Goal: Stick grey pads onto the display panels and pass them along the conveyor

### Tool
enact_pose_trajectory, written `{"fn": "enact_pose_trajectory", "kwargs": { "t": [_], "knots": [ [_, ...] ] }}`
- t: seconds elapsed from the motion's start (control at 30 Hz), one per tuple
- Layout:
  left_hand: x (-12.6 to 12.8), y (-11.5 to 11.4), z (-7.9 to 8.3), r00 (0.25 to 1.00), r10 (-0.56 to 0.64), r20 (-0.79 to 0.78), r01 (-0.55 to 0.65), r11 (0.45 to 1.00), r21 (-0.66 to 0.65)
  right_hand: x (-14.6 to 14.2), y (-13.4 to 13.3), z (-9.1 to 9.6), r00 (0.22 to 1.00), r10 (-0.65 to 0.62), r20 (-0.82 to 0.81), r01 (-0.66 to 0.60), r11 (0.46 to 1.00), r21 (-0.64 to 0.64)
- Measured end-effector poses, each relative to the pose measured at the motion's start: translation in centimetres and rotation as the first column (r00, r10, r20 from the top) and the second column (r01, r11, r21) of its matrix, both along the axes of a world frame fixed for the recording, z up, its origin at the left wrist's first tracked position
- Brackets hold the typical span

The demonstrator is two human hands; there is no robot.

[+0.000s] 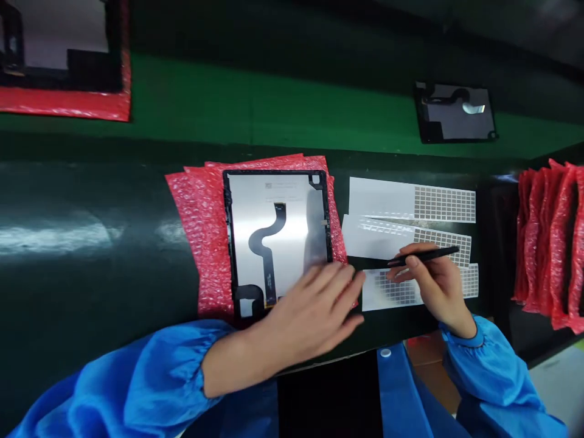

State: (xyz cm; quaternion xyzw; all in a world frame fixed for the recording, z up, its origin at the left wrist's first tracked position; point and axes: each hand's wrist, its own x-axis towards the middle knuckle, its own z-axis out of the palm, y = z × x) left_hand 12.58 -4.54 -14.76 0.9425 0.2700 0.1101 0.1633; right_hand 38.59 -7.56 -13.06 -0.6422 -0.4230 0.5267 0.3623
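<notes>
A tablet screen panel [292, 243] lies face down, its silver back up, with a dark curved flex cable [269, 267] along it. Beneath it are red bubble-wrap sheets [205, 243]. My left hand [314, 310] reaches across the panel's lower right corner, fingers stretched out and holding nothing; whether it touches the panel I cannot tell. In my right hand [433, 280] is a slim black pen-shaped tool [431, 255], pinched between thumb and fingers, its tip pointing left. Under that hand lies the lowest sticker sheet [374, 295], with the middle sticker sheet [374, 237] just above.
Another sticker sheet [383, 198] lies further back. A second screen panel [460, 115] rests on the green strip at the back right. At the far left, another panel [68, 36] sits on red wrap. Several red bubble-wrap pouches [561, 243] stand upright in a dark container at right.
</notes>
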Motion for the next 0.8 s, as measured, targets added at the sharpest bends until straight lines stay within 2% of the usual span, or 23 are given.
{"fn": "enact_pose_trajectory", "kwargs": {
  "t": [0.1, 0.2, 0.47, 0.8],
  "knots": [
    [1.4, -2.8, -0.4, 0.991, -0.131, -0.028, 0.129, 0.990, -0.057, 0.9, -3.2, -1.8, 0.996, 0.047, 0.071, -0.045, 0.999, -0.031],
    [2.1, -4.1, -1.1, 0.982, -0.141, -0.126, 0.131, 0.988, -0.085, 1.0, -4.3, -3.3, 0.995, 0.045, 0.090, -0.044, 0.999, -0.022],
    [2.0, -4.0, -1.1, 0.976, -0.141, -0.168, 0.125, 0.987, -0.103, 0.6, -4.0, -3.6, 0.995, 0.037, 0.097, -0.039, 0.999, 0.009],
    [2.2, -3.9, -1.4, 0.979, -0.151, -0.137, 0.139, 0.986, -0.097, 0.8, -3.8, -3.7, 0.990, 0.064, 0.125, -0.063, 0.998, -0.004]
  ]
}}
